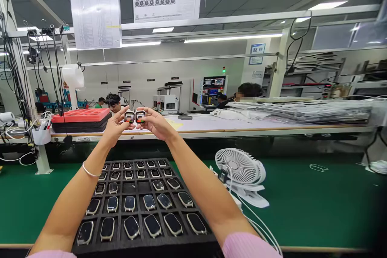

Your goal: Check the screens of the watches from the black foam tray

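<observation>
Both my arms are raised in front of me at shelf height. My left hand [113, 125] pinches a small smartwatch body [129, 116] with its screen lit and turned towards me. My right hand [155, 123] grips a second lit smartwatch body [140, 116] right beside the first, the two almost touching. Below my arms a black foam tray [136, 238] lies on the green mat [302, 201], its pockets filled with several dark-screened watch bodies [130, 203]. A thin bracelet circles my left wrist.
A white desk fan [240, 169] with a trailing cable stands right of the tray. A shelf [242, 127] behind carries a red-topped tray stack [81, 120] and piled plastic sheets [302, 111]. Cables hang at left. Several people sit at benches beyond.
</observation>
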A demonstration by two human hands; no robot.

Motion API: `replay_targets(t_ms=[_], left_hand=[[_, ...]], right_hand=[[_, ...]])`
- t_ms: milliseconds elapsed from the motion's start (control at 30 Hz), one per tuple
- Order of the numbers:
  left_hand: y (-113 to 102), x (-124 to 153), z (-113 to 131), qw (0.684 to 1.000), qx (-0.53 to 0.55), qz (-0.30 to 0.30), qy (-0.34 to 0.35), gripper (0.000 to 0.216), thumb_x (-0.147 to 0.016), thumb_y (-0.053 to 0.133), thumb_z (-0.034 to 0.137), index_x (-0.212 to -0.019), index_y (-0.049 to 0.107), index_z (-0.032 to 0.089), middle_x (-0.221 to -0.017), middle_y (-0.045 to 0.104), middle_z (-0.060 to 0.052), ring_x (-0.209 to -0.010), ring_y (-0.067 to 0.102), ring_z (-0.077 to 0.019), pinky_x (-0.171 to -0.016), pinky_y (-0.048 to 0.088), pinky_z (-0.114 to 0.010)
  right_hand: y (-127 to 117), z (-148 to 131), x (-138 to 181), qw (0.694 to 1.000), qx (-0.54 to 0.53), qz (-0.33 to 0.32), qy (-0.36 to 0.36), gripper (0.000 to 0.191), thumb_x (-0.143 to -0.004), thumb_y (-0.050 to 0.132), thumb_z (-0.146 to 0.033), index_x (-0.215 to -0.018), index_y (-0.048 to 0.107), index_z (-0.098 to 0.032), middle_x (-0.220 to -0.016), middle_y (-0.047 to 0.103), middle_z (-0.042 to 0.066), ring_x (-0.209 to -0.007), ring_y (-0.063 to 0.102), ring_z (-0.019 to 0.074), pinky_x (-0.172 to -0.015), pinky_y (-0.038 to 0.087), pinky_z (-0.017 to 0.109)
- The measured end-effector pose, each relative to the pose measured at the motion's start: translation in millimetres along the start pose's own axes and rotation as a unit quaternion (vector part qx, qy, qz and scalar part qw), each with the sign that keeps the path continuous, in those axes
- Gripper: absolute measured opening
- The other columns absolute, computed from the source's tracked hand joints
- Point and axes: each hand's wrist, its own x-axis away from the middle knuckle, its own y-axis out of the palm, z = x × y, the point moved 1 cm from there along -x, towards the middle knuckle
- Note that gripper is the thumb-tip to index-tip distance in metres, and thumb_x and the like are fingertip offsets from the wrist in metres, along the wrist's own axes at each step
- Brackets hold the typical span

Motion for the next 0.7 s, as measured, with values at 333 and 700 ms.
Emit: replay_targets(t_ms=[333,700], left_hand=[[-2,2,-4,1.000,0.001,-0.001,0.006,0.076,-0.066,0.076,0.016,-0.139,0.054,0.018,-0.092,0.068,0.000,-0.070,0.070,-0.0123,-0.075,0.061,-0.030],[7,-21,9,0.998,0.019,-0.005,0.066,0.074,-0.064,0.076,0.012,-0.135,0.056,0.020,-0.090,0.068,0.001,-0.067,0.069,-0.0107,-0.074,0.060,-0.029]], right_hand=[[-4,7,4,0.998,0.022,-0.040,-0.034,0.045,-0.071,0.064,-0.010,-0.115,0.058,-0.019,-0.081,0.070,-0.002,-0.067,0.070,0.0138,-0.066,0.055,0.027],[-5,-17,-8,0.995,0.047,-0.051,-0.073,0.052,-0.070,0.059,-0.006,-0.120,0.054,-0.020,-0.087,0.069,-0.001,-0.072,0.070,0.0146,-0.071,0.056,0.030]])
